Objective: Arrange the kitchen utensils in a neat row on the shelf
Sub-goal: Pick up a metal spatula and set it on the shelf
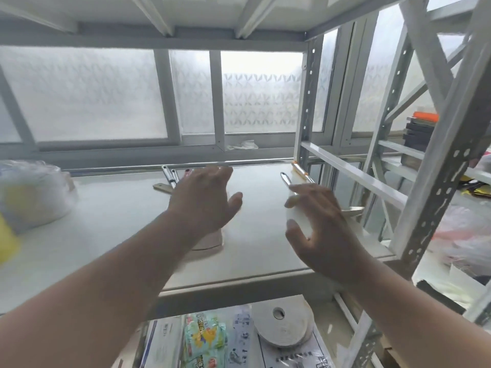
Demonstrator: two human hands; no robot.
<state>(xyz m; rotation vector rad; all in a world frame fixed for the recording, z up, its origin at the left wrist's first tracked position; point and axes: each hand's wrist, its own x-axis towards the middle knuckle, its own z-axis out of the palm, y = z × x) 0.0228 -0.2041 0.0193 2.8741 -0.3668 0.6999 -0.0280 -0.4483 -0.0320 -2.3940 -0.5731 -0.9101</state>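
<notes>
Left hand (204, 200) and right hand (316, 227), fingers spread and holding nothing, hover over the shelf (119, 221); utensil handles (170, 177) lie at its back.

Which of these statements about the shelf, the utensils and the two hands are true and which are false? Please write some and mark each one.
1. Both hands are open and hold nothing. True: the left hand and the right hand have spread fingers above the shelf.
2. The utensils lie in one neat row. False: metal handles lie behind the left hand, and a separate steel utensil and an orange-tipped utensil lie near the right hand.
3. A tape roll lies on the lower shelf. True.
4. The plastic bag lies at the shelf's right end. False: it is at the left.
</notes>
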